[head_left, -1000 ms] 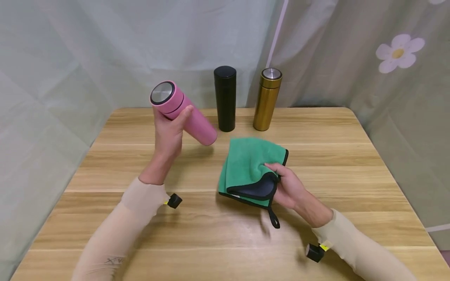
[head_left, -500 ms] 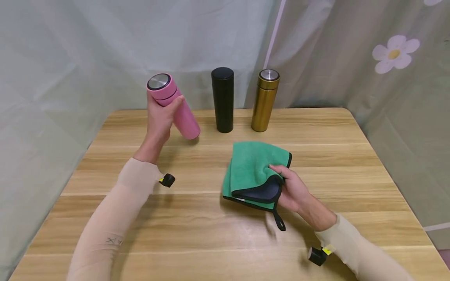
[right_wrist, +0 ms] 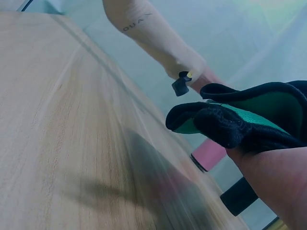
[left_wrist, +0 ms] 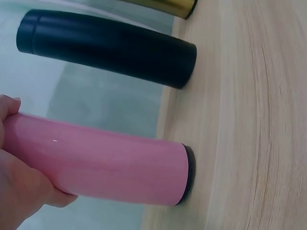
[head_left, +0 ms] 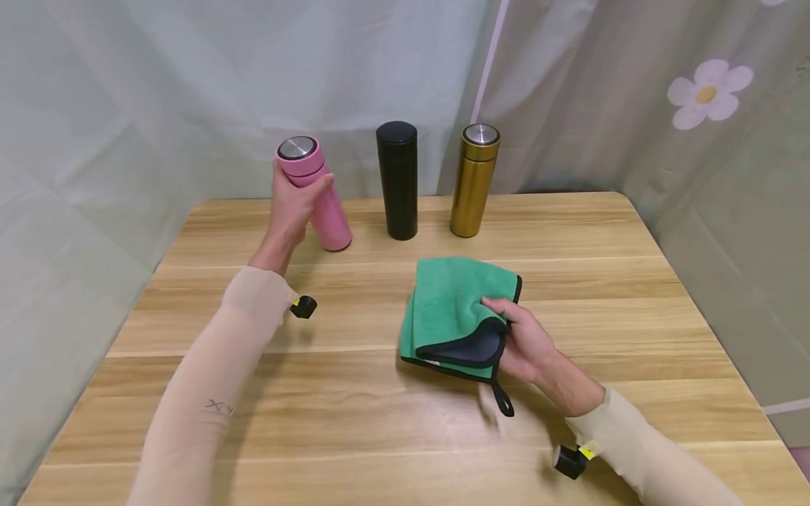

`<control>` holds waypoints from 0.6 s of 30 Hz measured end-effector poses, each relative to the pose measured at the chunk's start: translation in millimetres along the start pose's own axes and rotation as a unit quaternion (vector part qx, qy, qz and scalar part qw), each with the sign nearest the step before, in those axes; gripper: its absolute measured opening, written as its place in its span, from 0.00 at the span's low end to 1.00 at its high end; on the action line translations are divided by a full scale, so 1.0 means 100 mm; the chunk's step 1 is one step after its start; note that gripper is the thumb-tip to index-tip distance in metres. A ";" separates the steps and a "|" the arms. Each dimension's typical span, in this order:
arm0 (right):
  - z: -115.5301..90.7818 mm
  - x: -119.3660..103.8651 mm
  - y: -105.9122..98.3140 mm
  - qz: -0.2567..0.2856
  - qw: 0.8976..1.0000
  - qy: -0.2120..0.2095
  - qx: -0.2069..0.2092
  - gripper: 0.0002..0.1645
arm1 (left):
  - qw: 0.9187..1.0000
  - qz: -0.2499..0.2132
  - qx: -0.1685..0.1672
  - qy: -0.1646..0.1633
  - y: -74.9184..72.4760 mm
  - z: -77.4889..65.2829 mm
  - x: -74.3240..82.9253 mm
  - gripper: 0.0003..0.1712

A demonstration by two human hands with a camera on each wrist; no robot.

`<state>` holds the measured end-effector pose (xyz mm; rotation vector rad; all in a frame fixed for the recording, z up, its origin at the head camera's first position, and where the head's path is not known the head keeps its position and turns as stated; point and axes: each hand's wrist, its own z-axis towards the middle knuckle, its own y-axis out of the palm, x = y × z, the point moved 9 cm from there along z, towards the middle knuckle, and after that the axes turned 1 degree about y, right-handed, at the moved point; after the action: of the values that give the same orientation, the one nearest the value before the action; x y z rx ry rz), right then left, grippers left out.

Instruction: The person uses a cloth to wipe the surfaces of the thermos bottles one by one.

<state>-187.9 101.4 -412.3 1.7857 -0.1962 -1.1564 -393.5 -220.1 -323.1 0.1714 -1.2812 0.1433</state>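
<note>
My left hand grips a pink thermos bottle around its upper body, just under the silver-topped lid. In the head view the bottle leans slightly, its base at the table's back left; the left wrist view shows the dark base at or just over the wood, and I cannot tell if it touches. With the thumb on top, my right hand holds a folded green cloth with black edging, a dark inner side and a hanging loop. The cloth is above the table, its shadow visible in the right wrist view.
Upright at the back of the wooden table stand a black thermos bottle and a gold one, right of the pink bottle. A pale curtain hangs behind the table's back edge. Small black cameras sit at both wrists.
My left hand has carried the pink bottle left and back, then brought it lower and more upright. The right hand with the cloth has barely moved.
</note>
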 end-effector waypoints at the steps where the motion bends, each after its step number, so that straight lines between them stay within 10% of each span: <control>1: 0.00 0.00 0.00 -0.001 1.000 0.001 -0.001 0.12 | 1.000 0.004 0.001 0.000 0.00 0.01 -0.01 0.46; 18: -0.02 -0.16 -0.04 -0.073 0.997 -0.006 0.037 0.09 | 0.998 0.057 -0.026 0.007 0.02 0.10 -0.07 0.56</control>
<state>-196.2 114.5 -405.1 1.8836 -0.1181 -1.2781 -405.5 -220.0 -326.5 0.0528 -1.2802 0.2075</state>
